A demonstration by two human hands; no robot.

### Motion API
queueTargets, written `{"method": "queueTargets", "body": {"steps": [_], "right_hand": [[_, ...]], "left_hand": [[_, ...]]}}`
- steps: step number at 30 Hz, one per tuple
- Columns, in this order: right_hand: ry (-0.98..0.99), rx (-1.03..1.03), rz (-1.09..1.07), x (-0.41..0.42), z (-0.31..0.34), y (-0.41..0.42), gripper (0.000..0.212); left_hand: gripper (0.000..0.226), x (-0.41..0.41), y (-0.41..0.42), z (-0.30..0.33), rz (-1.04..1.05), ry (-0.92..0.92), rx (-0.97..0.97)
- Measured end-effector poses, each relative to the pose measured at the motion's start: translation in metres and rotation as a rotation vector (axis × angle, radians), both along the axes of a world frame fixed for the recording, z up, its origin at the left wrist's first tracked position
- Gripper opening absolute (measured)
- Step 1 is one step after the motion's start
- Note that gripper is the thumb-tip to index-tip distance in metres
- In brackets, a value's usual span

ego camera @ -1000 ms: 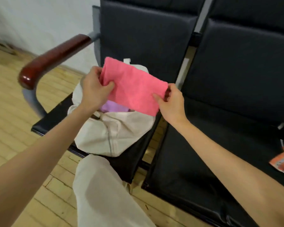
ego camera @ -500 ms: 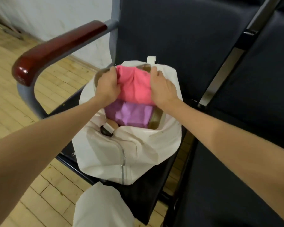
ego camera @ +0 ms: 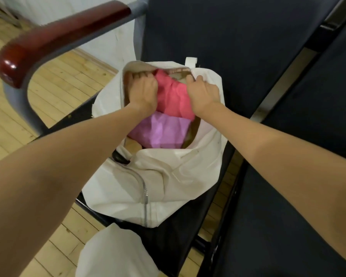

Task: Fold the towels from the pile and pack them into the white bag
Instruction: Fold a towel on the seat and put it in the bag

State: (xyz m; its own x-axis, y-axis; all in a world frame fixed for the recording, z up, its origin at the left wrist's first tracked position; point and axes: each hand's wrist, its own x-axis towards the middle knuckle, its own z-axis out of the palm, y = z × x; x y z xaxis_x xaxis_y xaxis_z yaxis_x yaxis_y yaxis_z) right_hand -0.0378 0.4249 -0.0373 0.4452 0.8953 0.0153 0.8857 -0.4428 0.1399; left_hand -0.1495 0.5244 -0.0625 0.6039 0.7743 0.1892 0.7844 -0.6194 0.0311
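Black padded seating fills most of my head cam: the chair seat carries the white bag, w/ the dark backrest rising behind it and a second black seat just beside on the right, a metal strip between the two backs. A glossy dark-red wooden armrest on a grey metal frame curves down at left. Floor is pale wood strips; a whitish wall shows behind the armrest. Bag stands upright w/ its mouth open, zip running down the front panel, small white loop tab at the back rim. No brand, label or writing I can read anywhere. Inside, a purple towel lies toward the near side; the pink towel sits at the far side of the mouth, partly over the purple one. My left hand has fingers curled, gripping the pink towel's left end inside the bag; my right hand is curled round its right end, fingertips at the bag rim. A pale trouser knee shows bottom centre.
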Motion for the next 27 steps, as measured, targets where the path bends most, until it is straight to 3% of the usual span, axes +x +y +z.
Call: {"method": "queueTargets", "body": {"steps": [3, 8, 14, 19, 27], "right_hand": [[-0.015, -0.029, 0.040, 0.003, 0.005, -0.007, 0.051], [0.034, -0.223, 0.213, 0.006, 0.017, -0.039, 0.011], [-0.017, -0.016, 0.360, 0.008, 0.034, -0.104, 0.023], [0.019, 0.060, 0.198, 0.012, 0.050, -0.198, 0.038], [0.155, 0.010, -0.267, 0.043, 0.057, -0.375, 0.058]], "left_hand": [[0.043, 0.001, -0.011, -0.005, 0.015, 0.074, 0.037], [0.038, -0.002, -0.034, 0.003, -0.017, 0.121, -0.161], [0.039, -0.012, -0.073, 0.031, -0.137, -0.012, -0.274], [0.038, -0.005, -0.142, 0.063, -0.307, -0.093, -0.231], [0.042, 0.044, -0.289, 0.080, -0.513, -0.070, -0.247]]}}
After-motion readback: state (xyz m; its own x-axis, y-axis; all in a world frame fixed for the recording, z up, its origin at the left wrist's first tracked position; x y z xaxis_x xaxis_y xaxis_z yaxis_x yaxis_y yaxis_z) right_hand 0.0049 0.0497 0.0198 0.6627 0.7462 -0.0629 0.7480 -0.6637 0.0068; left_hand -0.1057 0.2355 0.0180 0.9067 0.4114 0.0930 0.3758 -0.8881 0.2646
